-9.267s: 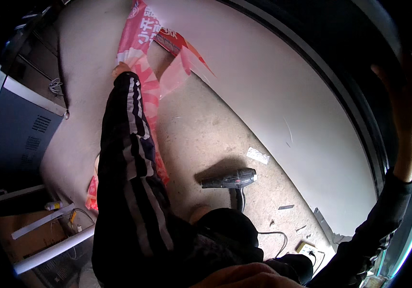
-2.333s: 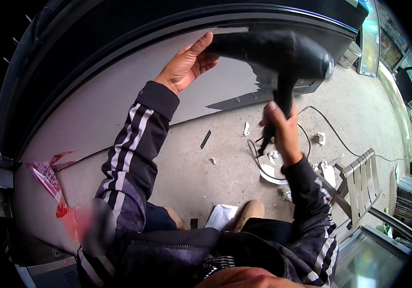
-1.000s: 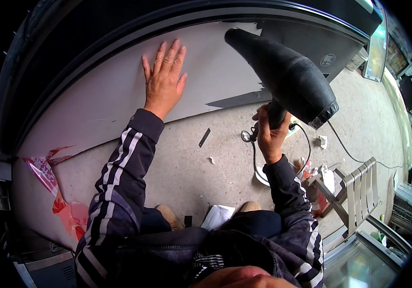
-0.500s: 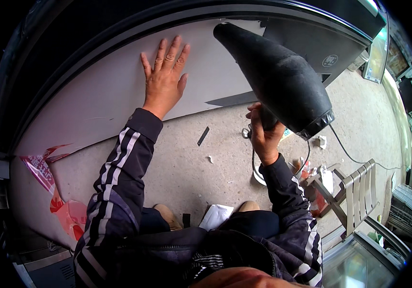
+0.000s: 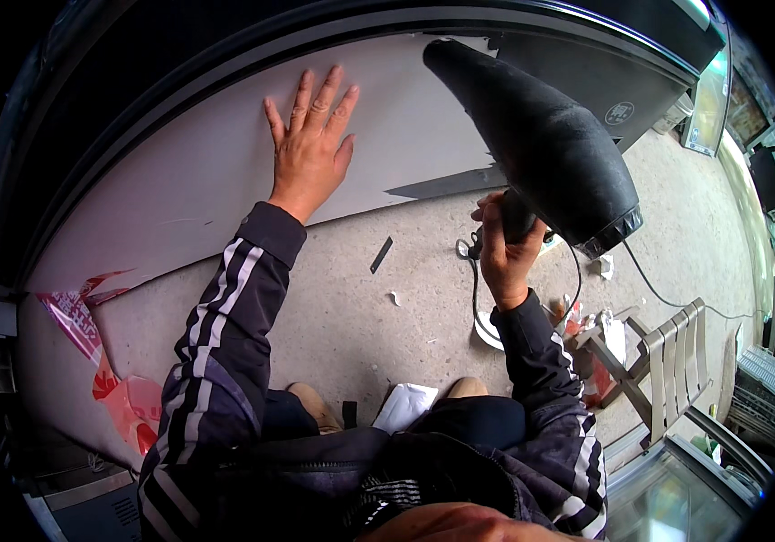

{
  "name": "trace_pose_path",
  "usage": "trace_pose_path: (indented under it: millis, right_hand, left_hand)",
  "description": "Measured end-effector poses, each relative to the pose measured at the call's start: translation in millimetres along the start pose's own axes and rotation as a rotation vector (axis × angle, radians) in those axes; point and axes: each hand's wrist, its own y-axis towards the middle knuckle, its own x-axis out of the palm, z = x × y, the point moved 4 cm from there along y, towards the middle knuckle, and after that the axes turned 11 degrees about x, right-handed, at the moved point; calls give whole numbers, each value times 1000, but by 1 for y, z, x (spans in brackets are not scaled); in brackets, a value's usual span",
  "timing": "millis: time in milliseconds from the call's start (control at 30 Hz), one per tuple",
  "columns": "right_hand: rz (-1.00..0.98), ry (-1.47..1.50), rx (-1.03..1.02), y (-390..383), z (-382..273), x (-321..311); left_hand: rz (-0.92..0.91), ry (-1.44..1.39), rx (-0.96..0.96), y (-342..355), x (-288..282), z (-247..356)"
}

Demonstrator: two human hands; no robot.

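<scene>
My right hand (image 5: 507,257) is closed round the handle of a black hair dryer (image 5: 554,149). The dryer's long nozzle points up and left, close to the far edge of a pale grey panel (image 5: 197,167). Flat against that panel lies my left hand (image 5: 310,154), fingers spread and holding nothing. Right of the nozzle the panel's surface turns dark grey (image 5: 577,77), with a ragged border between the two shades. A dark jagged patch (image 5: 441,185) shows along the panel's near edge. The dryer hides part of that border.
Torn red and clear film (image 5: 121,388) hangs at the panel's left end. A dark strip (image 5: 382,256) and white scraps lie on the concrete floor (image 5: 342,307). At right stand a slatted folding stool (image 5: 672,361) and a glass-topped frame (image 5: 676,497). The dryer's cord (image 5: 667,298) trails right.
The hair dryer has shifted slightly to the right in my right hand, its nozzle with it. My left hand stays in place on the panel.
</scene>
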Motion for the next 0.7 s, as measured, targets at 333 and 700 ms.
trace_pose_path:
  millis: [333,700]
  right_hand:
    - [254,77,21,5,3,-8]
    - [304,15,123,-1,-3,-25]
  left_hand:
    - [76,-23,3,1,-4,-1]
    - [114,-6,18,4,-7,-1]
